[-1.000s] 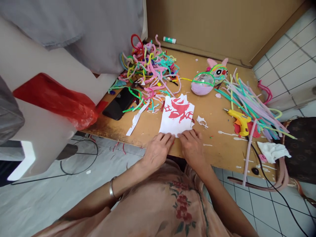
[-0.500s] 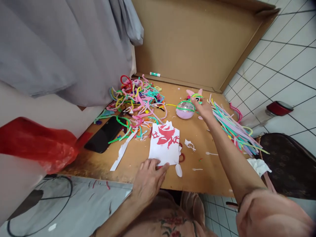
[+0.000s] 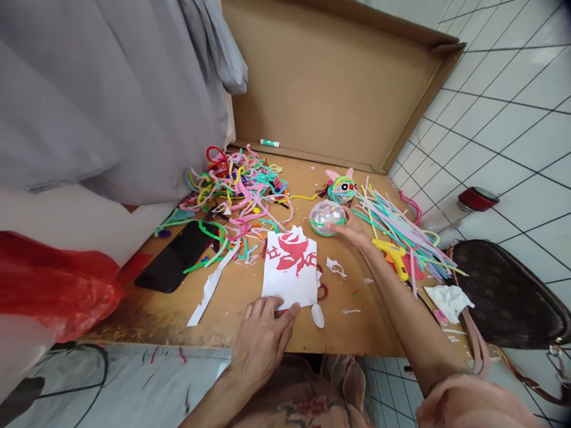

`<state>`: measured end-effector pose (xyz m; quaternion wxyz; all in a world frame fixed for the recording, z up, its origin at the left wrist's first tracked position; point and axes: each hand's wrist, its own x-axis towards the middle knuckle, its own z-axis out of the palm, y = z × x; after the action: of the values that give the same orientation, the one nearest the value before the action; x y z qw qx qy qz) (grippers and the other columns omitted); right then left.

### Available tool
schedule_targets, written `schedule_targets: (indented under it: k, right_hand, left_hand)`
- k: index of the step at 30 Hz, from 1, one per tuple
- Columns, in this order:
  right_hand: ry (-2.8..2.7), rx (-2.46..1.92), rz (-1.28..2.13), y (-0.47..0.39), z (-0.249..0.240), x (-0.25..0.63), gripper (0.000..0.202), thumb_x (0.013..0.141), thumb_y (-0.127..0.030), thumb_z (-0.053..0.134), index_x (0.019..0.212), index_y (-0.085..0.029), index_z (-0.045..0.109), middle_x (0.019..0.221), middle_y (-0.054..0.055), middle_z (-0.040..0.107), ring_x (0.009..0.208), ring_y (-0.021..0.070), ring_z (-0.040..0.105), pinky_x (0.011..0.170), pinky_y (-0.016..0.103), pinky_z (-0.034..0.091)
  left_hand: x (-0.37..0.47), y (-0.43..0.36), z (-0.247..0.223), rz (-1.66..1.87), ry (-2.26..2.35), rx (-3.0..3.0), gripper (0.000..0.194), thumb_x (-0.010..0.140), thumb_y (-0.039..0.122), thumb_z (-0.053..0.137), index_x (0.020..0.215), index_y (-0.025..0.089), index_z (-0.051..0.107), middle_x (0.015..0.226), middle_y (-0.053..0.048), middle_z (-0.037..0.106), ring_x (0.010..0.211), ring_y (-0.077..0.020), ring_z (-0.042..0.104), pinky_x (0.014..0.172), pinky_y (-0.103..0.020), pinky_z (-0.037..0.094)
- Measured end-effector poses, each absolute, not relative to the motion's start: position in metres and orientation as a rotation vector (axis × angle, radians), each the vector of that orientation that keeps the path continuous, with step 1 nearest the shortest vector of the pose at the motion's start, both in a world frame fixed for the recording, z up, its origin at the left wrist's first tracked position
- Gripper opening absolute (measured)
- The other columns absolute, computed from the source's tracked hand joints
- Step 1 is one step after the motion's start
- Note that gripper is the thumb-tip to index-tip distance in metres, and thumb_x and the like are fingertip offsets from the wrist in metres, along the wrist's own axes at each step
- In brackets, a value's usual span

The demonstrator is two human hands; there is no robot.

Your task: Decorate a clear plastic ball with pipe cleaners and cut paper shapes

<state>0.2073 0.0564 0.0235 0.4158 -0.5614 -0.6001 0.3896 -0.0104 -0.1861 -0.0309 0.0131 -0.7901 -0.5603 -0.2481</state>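
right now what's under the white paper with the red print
A dark-red loop shows at the right edge of the white paper; the rest of it, and anything else beneath, is covered.

Paper (image 3: 289, 291) partly hides what seem red handles (image 3: 326, 290).

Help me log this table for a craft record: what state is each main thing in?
Clear ball, gripped by the right hand.
Paper, lying flat, left hand on its near edge.
Phone, screen dark.
Glue gun, lying on its side.
Glue stick, lying down.
Pipe cleaner pile, tangled.
Pipe cleaner bundle, mostly straight.
Tissue, crumpled.
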Motion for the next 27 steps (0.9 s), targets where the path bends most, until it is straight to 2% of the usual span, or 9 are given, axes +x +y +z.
schedule_targets:
  k: [3, 7, 12, 18, 24, 27]
  right_hand:
    - [-1.504, -1.232, 0.827, 0.050, 0.011, 0.224, 0.101, 0.040, -0.052, 0.087, 0.130, -0.023, 0.051, 0.131, 0.011, 0.059, 0.119, 0.0316, 0.055, 0.105, 0.047, 0.043]
    - [-1.519, -1.204, 0.815, 0.055, -0.001, 0.239, 0.106, 0.043, -0.053, 0.086, 0.136, -0.023, 0.043, 0.135, 0.012, 0.055, 0.126, 0.0319, 0.050, 0.110, 0.047, 0.038]
    - [-1.429, -1.182, 0.895, 0.060, -0.011, 0.243, 0.108, 0.041, -0.052, 0.087, 0.135, -0.022, 0.042, 0.136, 0.013, 0.053, 0.125, 0.0314, 0.051, 0.111, 0.045, 0.036]
    - [-1.461, -1.171, 0.873, 0.062, -0.008, 0.233, 0.100, 0.050, -0.053, 0.083, 0.135, -0.022, 0.041, 0.137, 0.012, 0.052, 0.124, 0.0310, 0.050, 0.110, 0.046, 0.037]
    - [-1.636, -1.249, 0.755, 0.057, -0.007, 0.216, 0.096, 0.056, -0.053, 0.080, 0.137, -0.024, 0.038, 0.141, 0.012, 0.048, 0.128, 0.0303, 0.047, 0.109, 0.046, 0.038]
    - [-1.565, -1.281, 0.751, 0.055, -0.013, 0.216, 0.101, 0.054, -0.055, 0.080, 0.138, -0.022, 0.036, 0.142, 0.014, 0.047, 0.127, 0.0302, 0.049, 0.108, 0.045, 0.039]
  left_hand:
    - [-0.011, -0.186, -0.033, -0.794, -1.719, -2.453, 0.032, 0.087, 0.018, 0.060, 0.115, 0.031, 0.068, 0.098, -0.007, 0.060, 0.089, -0.0226, 0.052, 0.072, -0.034, 0.038]
    - [-0.011, -0.186, -0.032, -0.804, -1.703, -2.431, 0.031, 0.088, 0.017, 0.059, 0.114, 0.031, 0.068, 0.098, -0.007, 0.061, 0.088, -0.0223, 0.052, 0.073, -0.034, 0.038]
    - [-0.011, -0.186, -0.034, -0.816, -1.694, -2.440, 0.033, 0.087, 0.017, 0.060, 0.115, 0.032, 0.067, 0.099, -0.007, 0.061, 0.087, -0.0219, 0.052, 0.072, -0.033, 0.039]
    - [-0.012, -0.186, -0.037, -0.812, -1.693, -2.448, 0.037, 0.086, 0.015, 0.058, 0.118, 0.031, 0.066, 0.100, -0.008, 0.060, 0.091, -0.0227, 0.053, 0.074, -0.035, 0.041]
    - [-0.012, -0.186, -0.036, -0.792, -1.676, -2.432, 0.032, 0.090, 0.018, 0.055, 0.117, 0.031, 0.067, 0.100, -0.008, 0.060, 0.089, -0.0224, 0.053, 0.074, -0.035, 0.042]
    - [-0.013, -0.185, -0.035, -0.798, -1.658, -2.441, 0.032, 0.090, 0.018, 0.054, 0.117, 0.030, 0.067, 0.100, -0.009, 0.060, 0.091, -0.0232, 0.054, 0.073, -0.035, 0.042]
